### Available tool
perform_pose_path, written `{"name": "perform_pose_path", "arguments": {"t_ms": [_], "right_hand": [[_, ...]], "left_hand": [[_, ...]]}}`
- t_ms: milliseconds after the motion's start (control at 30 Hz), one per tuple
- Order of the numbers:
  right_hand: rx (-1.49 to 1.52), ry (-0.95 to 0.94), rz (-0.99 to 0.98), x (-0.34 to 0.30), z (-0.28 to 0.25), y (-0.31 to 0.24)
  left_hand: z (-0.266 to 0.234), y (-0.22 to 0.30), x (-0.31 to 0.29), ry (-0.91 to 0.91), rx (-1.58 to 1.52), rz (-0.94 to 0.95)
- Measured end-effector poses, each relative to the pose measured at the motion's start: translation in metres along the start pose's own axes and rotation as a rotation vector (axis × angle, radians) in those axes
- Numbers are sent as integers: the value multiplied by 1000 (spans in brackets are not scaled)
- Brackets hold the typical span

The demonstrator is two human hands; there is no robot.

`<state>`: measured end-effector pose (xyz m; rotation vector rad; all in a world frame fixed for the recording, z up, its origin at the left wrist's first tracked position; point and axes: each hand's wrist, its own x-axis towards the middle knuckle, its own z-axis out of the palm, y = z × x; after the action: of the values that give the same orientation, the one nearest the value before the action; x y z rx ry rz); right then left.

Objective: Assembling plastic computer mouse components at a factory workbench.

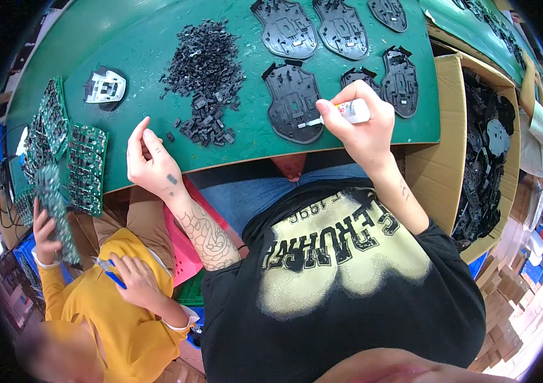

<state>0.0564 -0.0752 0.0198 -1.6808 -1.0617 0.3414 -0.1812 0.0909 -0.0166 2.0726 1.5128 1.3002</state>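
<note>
My right hand (366, 124) is closed around a small white glue bottle (353, 111), tilted so its thin nozzle points left. The nozzle tip is at the lower part of a black plastic shell (294, 99) lying at the table's near edge; I cannot tell if it touches. My left hand (149, 159) hovers by the table edge with fingers partly stretched, and nothing shows in it. Beyond it lies a pile of small black plastic parts (204, 64), with a few loose ones nearest the hand.
More black shells (401, 82) lie at the right and far side of the green table (137, 38). A white-and-black piece (105, 87) sits at left, near green circuit boards (86, 169). A cardboard box (434, 153) of black parts stands right. A co-worker in yellow (102, 287) holds a board and blue-handled cutters.
</note>
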Motion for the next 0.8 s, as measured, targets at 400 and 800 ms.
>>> {"name": "perform_pose_path", "arguments": {"t_ms": [400,800], "right_hand": [[434,23,221,13,-14,2],[340,-247,-44,71,-18,-37]], "left_hand": [[-2,46,-11,34,-161,150],[61,126,-30,-506,191,295]]}}
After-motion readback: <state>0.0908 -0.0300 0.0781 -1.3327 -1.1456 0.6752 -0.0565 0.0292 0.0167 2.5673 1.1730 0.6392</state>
